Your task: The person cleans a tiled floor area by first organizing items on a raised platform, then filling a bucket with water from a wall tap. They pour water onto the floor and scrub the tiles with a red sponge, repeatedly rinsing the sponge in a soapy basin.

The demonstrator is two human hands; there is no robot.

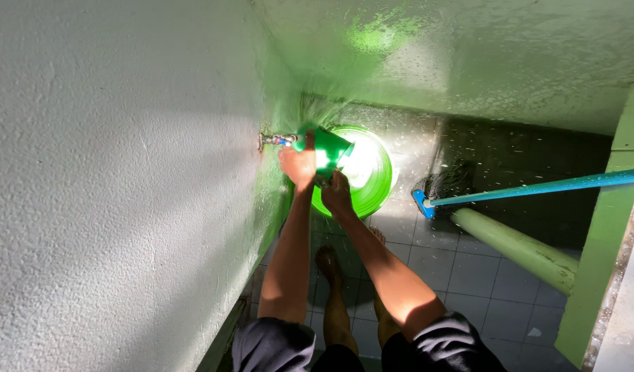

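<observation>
1. Small green scoop (325, 148): held up at the wall tap (275, 140). Left hand (299, 165) wrapped around its near side, fingers closed on it, thumb up. Scoop sits just past and right of that hand; long axis runs from the tap end out toward the bucket, tilted. Left hand is the nearer one to the tap.
2. Right hand (338, 195): below and right of the scoop, fingers curled at its lower edge; can't tell whether it grips the scoop or sthg else, since contact is hidden by glare.
3. Green bucket (368, 186): on the floor directly beyond both hands, open mouth up, rim partly covered by scoop and hands. Interior washed out by sunlight, water level not readable.
4. Tap: on the wall (110, 179) left of the left hand, touching or v. close to scoop; spray blurred around it.
5. Brush w/ blue handle (537, 187): well right of right hand, head by the bucket.
6. Green pipe (516, 251): right, below brush.
7. Bare feet on tiled floor (468, 269), under the forearms.
</observation>
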